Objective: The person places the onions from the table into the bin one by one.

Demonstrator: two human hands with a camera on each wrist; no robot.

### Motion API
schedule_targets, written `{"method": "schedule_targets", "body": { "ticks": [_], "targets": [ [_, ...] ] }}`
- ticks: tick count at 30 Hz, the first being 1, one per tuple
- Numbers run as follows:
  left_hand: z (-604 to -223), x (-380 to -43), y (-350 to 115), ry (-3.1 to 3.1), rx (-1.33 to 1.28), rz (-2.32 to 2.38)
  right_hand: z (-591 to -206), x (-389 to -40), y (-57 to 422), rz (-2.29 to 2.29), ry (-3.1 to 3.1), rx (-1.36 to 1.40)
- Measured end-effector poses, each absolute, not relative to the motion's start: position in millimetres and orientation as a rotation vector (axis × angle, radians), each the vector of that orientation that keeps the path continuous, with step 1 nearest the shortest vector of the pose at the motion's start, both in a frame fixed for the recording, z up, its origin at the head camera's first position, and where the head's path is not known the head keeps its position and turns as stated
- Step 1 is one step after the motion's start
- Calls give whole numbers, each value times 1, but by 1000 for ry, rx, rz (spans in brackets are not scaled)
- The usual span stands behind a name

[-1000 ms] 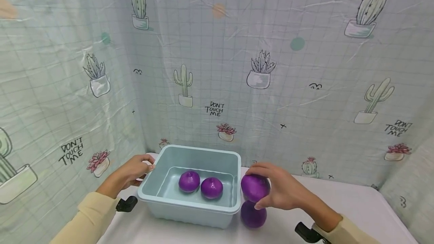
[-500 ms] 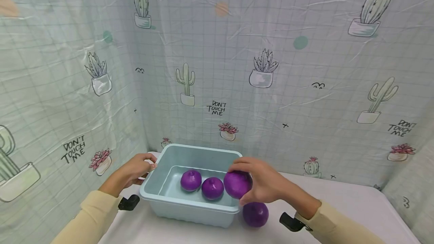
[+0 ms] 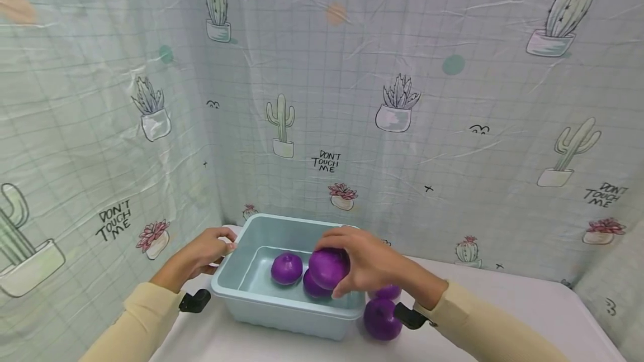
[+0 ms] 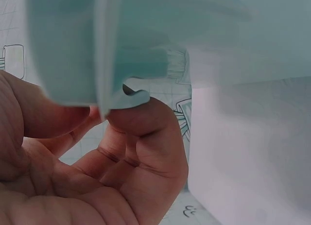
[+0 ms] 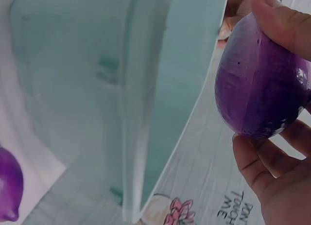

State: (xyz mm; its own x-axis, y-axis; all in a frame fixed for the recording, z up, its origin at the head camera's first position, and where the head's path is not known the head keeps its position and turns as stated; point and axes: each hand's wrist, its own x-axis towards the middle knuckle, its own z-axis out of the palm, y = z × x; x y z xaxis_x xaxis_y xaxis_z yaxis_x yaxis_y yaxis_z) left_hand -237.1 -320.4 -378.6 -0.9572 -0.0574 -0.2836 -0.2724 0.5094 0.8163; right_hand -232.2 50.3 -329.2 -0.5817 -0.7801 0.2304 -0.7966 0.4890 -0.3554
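Note:
My left hand [image 3: 207,253] pinches the left rim of a pale blue-green plastic bin [image 3: 282,299]; in the left wrist view thumb and fingers [image 4: 150,123] close on its edge. My right hand [image 3: 367,258] grips a shiny purple onion [image 3: 328,270] over the inside of the bin, thumb on one side and fingers on the other. The right wrist view shows this held onion [image 5: 260,79] above the rim. Inside the bin lie two more onions, one bare to view [image 3: 287,268] and one partly hidden [image 3: 314,288] behind the held one.
Outside the bin's right wall, a purple onion [image 3: 381,320] rests on the white table [image 3: 483,306]. Another onion [image 3: 389,291] shows behind it, partly covered by the right wrist. A cactus-print curtain [image 3: 402,183] stands close behind and to the left.
My right hand has carried its onion leftward from beside the bin, across the right rim, to over the inside. My left hand has kept its hold on the rim.

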Motion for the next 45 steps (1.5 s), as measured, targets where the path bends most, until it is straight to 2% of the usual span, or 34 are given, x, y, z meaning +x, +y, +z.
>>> {"method": "schedule_targets", "body": {
  "ticks": [10,45],
  "targets": [
    [-378,-236,-321,2533,-289,1432,-325,-239,18,652,-2656,1497],
    [-378,-237,-321,2504,-301,1451,-353,-275,-76,399,-2634,1719]
  ]
}}
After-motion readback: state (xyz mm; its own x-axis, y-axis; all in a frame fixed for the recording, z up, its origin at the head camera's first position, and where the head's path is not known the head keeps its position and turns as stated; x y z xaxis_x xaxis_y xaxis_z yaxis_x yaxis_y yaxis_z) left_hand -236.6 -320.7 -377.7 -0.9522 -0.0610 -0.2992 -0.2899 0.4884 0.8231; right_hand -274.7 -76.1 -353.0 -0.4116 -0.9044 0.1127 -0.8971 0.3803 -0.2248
